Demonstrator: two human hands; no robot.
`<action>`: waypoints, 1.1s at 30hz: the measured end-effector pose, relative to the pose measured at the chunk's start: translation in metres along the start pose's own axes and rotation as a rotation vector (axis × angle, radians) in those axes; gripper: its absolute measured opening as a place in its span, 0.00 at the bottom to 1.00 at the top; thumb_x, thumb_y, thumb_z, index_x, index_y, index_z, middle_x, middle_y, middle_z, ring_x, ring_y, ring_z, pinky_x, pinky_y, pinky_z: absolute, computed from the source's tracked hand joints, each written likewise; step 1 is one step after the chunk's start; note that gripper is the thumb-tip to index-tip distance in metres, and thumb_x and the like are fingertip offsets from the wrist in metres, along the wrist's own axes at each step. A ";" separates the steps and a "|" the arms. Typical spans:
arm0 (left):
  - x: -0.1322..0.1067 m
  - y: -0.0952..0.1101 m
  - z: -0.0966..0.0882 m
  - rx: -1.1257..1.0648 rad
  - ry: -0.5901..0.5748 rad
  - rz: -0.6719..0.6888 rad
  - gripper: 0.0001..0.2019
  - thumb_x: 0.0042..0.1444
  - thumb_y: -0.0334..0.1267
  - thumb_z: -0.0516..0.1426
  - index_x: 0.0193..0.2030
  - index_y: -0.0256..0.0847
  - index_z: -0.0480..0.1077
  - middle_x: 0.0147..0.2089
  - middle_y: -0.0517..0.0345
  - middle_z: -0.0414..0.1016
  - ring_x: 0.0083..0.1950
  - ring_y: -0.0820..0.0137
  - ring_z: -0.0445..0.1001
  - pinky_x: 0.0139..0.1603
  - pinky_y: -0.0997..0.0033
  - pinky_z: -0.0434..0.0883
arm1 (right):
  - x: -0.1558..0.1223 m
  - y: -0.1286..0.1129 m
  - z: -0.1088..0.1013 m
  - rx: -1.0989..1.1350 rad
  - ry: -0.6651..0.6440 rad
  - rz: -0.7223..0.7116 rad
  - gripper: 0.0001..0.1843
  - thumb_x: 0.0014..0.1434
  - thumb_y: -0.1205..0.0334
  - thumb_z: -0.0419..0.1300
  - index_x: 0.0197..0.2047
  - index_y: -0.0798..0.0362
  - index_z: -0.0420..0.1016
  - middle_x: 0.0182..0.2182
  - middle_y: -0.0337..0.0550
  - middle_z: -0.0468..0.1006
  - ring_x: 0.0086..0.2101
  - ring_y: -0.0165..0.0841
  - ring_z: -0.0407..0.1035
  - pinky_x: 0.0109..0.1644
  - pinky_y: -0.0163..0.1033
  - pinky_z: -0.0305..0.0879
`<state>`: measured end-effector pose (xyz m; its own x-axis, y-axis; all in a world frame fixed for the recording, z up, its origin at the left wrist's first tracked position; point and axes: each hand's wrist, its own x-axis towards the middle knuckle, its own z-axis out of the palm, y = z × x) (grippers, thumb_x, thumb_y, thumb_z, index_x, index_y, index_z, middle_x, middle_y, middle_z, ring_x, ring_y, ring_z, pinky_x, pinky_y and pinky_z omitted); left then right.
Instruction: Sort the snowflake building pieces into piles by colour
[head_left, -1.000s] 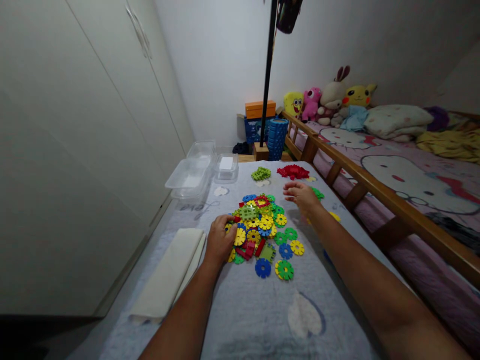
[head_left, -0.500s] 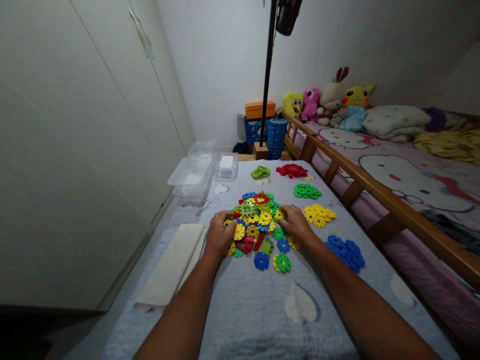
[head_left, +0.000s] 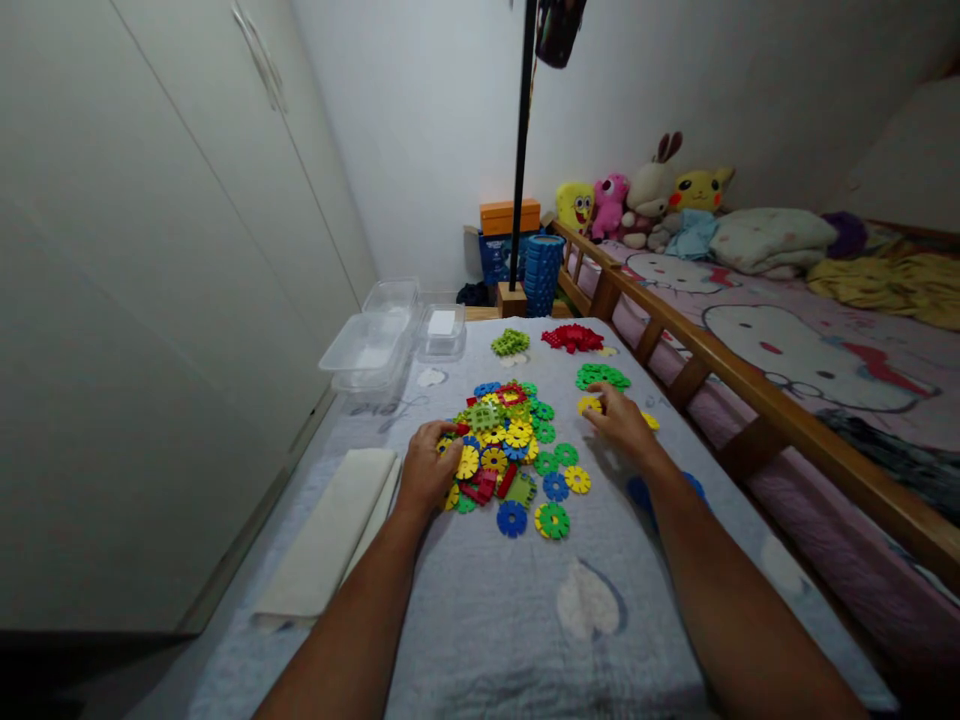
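Note:
Between my hands lies a mixed pile of plastic snowflake discs and square connector pieces, in yellow, red, blue and green. My left hand rests against the left edge of the pile, thumb and fingers apart and curved over it. My right hand pinches a yellow snowflake disc to the right of the pile, just in front of the green discs. Under and behind that hand, the sorted yellow discs are mostly hidden. My right forearm covers part of the blue discs.
Light green pieces and red pieces form separate heaps at the far side. Clear plastic boxes stand at the back left, and a folded cream cloth lies at left. A wooden bed rail runs along the right.
My right hand has moved right, away from the pile, and carries a yellow disc. My left hand stays at the pile's left edge. The view has shifted slightly.

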<state>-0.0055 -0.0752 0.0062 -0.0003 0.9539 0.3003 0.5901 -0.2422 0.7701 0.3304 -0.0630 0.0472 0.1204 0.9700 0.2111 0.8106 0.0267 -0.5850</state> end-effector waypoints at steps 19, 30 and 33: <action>0.000 -0.001 0.000 0.006 -0.007 -0.001 0.12 0.56 0.43 0.56 0.43 0.42 0.75 0.47 0.51 0.77 0.54 0.58 0.74 0.60 0.53 0.70 | 0.009 0.049 -0.011 -0.340 0.126 -0.003 0.10 0.54 0.69 0.57 0.37 0.56 0.79 0.39 0.53 0.79 0.43 0.41 0.71 0.50 0.43 0.63; -0.001 0.000 -0.001 0.010 -0.002 -0.008 0.13 0.57 0.44 0.55 0.43 0.42 0.75 0.48 0.51 0.77 0.53 0.59 0.75 0.60 0.54 0.70 | -0.009 -0.011 0.002 -0.261 -0.385 -0.321 0.09 0.56 0.60 0.66 0.40 0.53 0.80 0.39 0.47 0.77 0.42 0.38 0.69 0.49 0.40 0.61; -0.001 0.001 -0.001 0.014 -0.001 -0.009 0.13 0.57 0.44 0.55 0.43 0.42 0.75 0.48 0.51 0.77 0.53 0.59 0.75 0.60 0.55 0.70 | -0.013 -0.015 0.006 -0.250 -0.447 -0.308 0.09 0.52 0.63 0.68 0.38 0.54 0.79 0.38 0.45 0.76 0.40 0.36 0.68 0.46 0.37 0.61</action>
<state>-0.0061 -0.0768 0.0073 -0.0050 0.9560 0.2935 0.6011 -0.2317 0.7648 0.3132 -0.0747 0.0481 -0.3508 0.9356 -0.0402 0.8868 0.3180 -0.3354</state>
